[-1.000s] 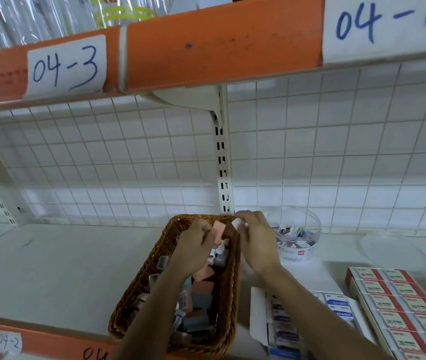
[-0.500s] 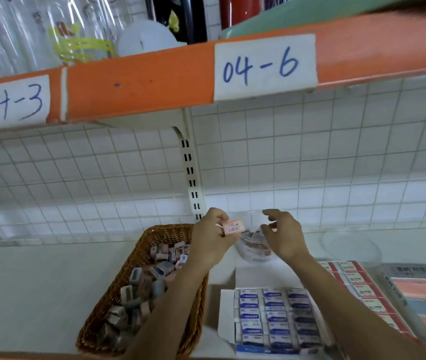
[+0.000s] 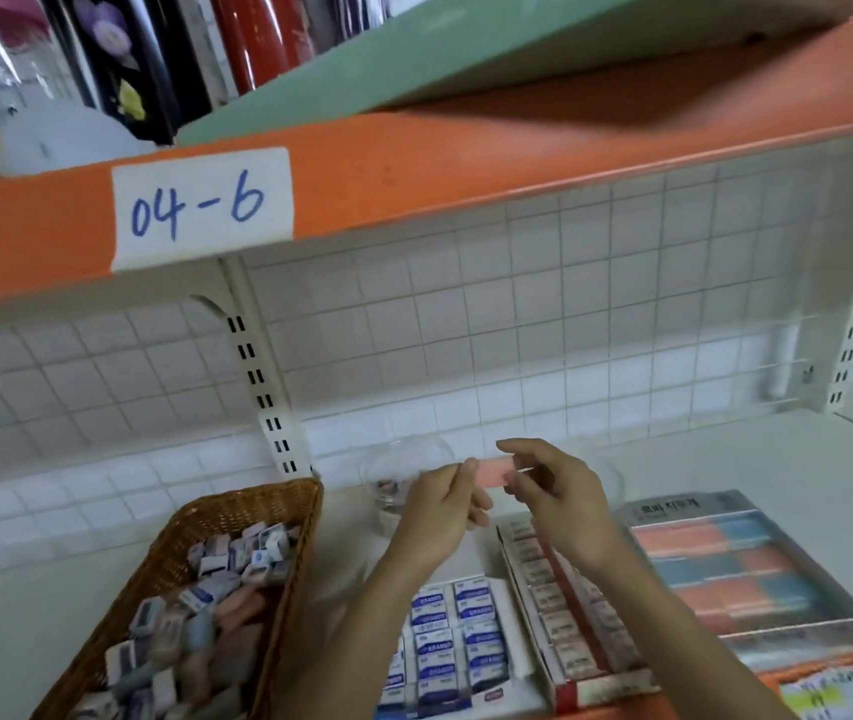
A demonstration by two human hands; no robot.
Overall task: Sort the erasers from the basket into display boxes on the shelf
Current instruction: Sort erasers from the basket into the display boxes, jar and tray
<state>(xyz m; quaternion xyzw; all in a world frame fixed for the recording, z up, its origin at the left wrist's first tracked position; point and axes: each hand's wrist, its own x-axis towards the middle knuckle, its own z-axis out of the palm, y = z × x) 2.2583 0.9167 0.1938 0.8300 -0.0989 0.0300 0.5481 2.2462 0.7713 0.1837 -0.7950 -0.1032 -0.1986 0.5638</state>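
A stationery shop: orange-edged shelves (image 3: 466,168) hung on slotted uprights (image 3: 263,387), a handwritten bay label (image 3: 200,207) reading "04-6", and open display boxes (image 3: 445,641) of packaged erasers (image 3: 471,610) ranged along the lower shelf's front edge beside a shelf-edge ticket (image 3: 824,693).

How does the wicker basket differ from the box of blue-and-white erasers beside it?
The wicker basket is brown and woven; the box of blue-and-white erasers is white card. The basket holds a loose heap of mixed erasers, some pink, some in sleeves; the box holds one kind, set in neat rows. Both stand on the shelf and hold erasers.
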